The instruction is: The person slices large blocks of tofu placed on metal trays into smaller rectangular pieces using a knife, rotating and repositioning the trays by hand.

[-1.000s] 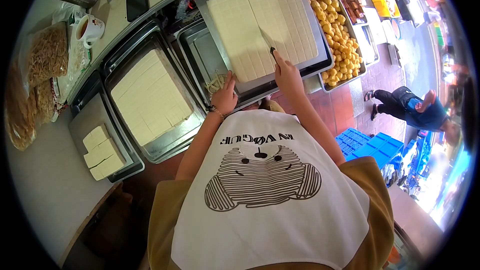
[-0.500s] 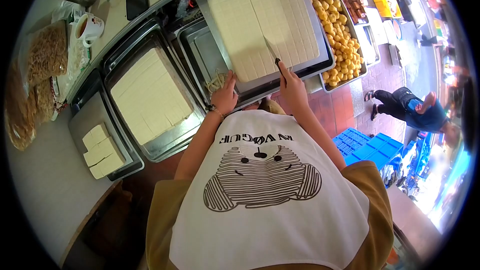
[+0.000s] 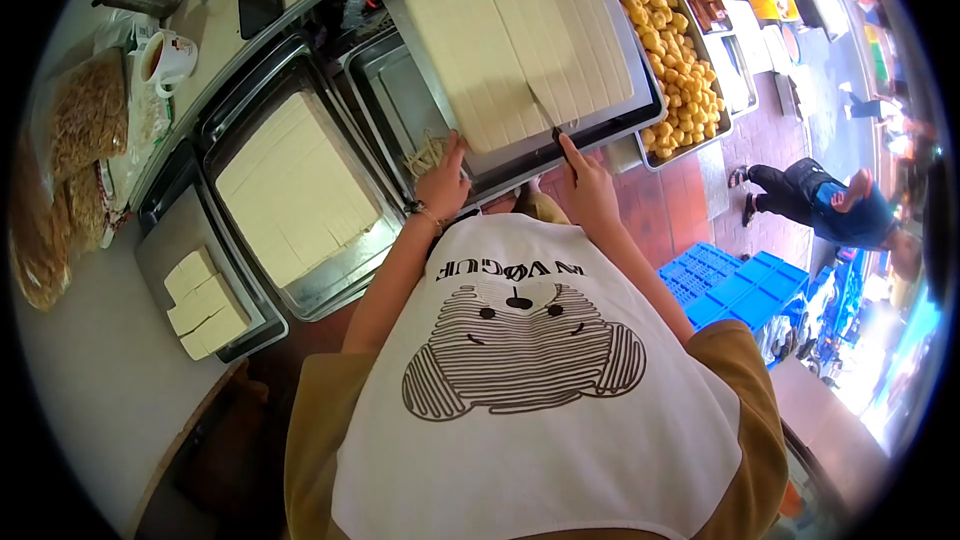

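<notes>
A large pale block of tofu point(image 3: 515, 40), scored with long parallel lines, lies on a flat metal sheet point(image 3: 430, 58) over a metal tray. My right hand point(image 3: 590, 183) is closed around the dark handle of a knife point(image 3: 543, 112), index finger stretched along it. The blade meets the tofu near the edge closest to me. My left hand point(image 3: 443, 178) rests at the sheet's near left corner, beside the tofu, with its index finger extended and the other fingers partly hidden. Next to it, thin pale strips of trimmings point(image 3: 424, 154) lie in the tray point(image 3: 392, 75) underneath.
On the left, a tray point(image 3: 345, 275) holds another cut slab, and a smaller tray point(image 3: 262, 325) carries several tofu pieces. Golden fried balls point(image 3: 680, 65) fill a tray at right. Blue crates point(image 3: 745, 290) stand on the floor near a person point(image 3: 840, 205). A mug point(image 3: 170, 60) sits on the counter.
My right hand has drawn the knife toward me, so the blade now lies nearer the tofu's close edge. My left hand stays by the sheet's corner. The whole view has shifted slightly.
</notes>
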Motion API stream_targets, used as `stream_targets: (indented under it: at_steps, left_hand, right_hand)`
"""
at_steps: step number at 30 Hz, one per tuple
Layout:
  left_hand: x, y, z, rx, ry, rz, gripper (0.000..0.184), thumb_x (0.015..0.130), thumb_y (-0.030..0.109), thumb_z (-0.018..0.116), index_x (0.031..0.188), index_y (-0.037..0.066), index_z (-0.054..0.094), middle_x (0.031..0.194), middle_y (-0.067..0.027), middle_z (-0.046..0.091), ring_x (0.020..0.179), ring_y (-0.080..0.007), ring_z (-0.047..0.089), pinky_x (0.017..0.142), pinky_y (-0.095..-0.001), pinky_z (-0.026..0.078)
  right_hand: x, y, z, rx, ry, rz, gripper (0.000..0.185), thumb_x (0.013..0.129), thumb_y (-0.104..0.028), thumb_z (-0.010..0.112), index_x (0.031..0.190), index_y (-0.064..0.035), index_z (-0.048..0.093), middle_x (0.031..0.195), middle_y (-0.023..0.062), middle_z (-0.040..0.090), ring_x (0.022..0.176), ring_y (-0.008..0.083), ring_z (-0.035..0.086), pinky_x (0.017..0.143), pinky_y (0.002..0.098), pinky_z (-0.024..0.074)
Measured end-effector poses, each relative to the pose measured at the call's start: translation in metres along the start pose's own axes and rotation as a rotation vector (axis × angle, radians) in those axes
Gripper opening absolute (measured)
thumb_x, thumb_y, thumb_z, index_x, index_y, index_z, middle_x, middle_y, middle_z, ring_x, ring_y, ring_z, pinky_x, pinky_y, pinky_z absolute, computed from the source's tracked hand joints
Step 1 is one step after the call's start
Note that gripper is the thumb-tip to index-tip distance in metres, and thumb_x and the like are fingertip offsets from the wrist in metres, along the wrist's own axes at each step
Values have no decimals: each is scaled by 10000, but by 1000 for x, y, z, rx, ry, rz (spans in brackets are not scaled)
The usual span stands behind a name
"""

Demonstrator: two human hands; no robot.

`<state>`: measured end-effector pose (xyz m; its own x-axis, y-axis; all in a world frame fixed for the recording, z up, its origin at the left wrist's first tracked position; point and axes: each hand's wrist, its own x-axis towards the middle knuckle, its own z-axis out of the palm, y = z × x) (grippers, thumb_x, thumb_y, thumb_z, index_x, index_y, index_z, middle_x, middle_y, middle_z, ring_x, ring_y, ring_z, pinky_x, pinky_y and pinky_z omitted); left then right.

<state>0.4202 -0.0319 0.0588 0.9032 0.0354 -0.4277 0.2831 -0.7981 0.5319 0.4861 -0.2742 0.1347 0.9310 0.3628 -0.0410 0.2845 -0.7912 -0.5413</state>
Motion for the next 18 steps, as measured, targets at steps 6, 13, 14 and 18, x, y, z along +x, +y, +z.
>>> stream_targets:
  at_steps: [6, 13, 14, 18]
  left_hand:
    - [-1, 3, -3, -14, -9, -11, 739, 781, 161, 562, 1436, 165, 218, 1520, -45, 183, 825, -348, 630, 710, -428, 516]
    - [0, 7, -5, -2, -15, -27, 714, 779, 171, 550, 1424, 159, 244, 1520, -26, 191, 837, -323, 637, 745, -417, 519]
    - [-1, 6, -5, -3, -13, -23, 715, 779, 172, 551, 1425, 160, 242, 1520, -26, 191, 837, -323, 637, 744, -416, 519]
    - [0, 6, -7, 8, -21, -28, 719, 781, 177, 553, 1427, 166, 236, 1520, -25, 189, 838, -324, 638, 736, -416, 522]
  right_hand:
    - [-22, 10, -2, 22, -7, 14, 427, 861, -119, 522, 1284, -175, 503, 744, 193, 569, 656, 391, 587, 608, 480, 476]
    - [-68, 6, -32, -17, -147, 155, 463, 841, -93, 535, 1295, -172, 500, 786, 203, 585, 715, 384, 593, 664, 458, 474]
    - [-76, 5, -39, -24, -184, 186, 473, 833, -78, 538, 1297, -164, 500, 806, 208, 593, 738, 382, 596, 685, 451, 472]
    - [-107, 11, -69, -4, -220, 248, 409, 819, -74, 542, 1222, -133, 565, 803, 227, 608, 702, 392, 595, 688, 456, 479]
